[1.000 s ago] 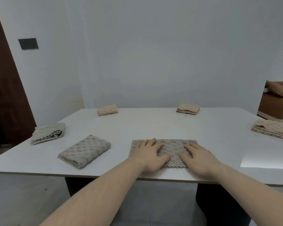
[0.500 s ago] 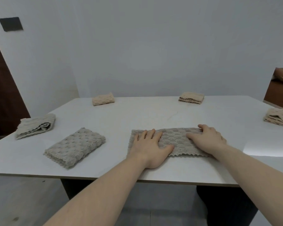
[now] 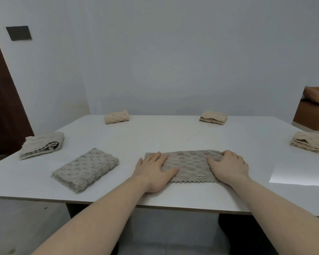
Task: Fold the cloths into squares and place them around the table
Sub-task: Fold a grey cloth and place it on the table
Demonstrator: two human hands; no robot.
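- At the near edge of the white table (image 3: 173,133), the grey cloth (image 3: 188,165) lies as a long strip under both my hands, only half folded.
- My left hand (image 3: 153,172) presses flat on the strip's left end, fingers straight, as it did a second ago.
- My right hand (image 3: 228,166) has slid from the strip's middle out to its right end; its fingers now curl over that edge, apparently gripping it.
- That shift suggests the next fold is set up: right end over left to make a square.
- Left of the strip sits a folded grey cloth (image 3: 85,169), and beyond that a rolled grey one (image 3: 42,147).
- Beyond the strip, two beige squares (image 3: 116,116) (image 3: 213,117) mark the far edge; another beige stack (image 3: 311,142) lies far right.
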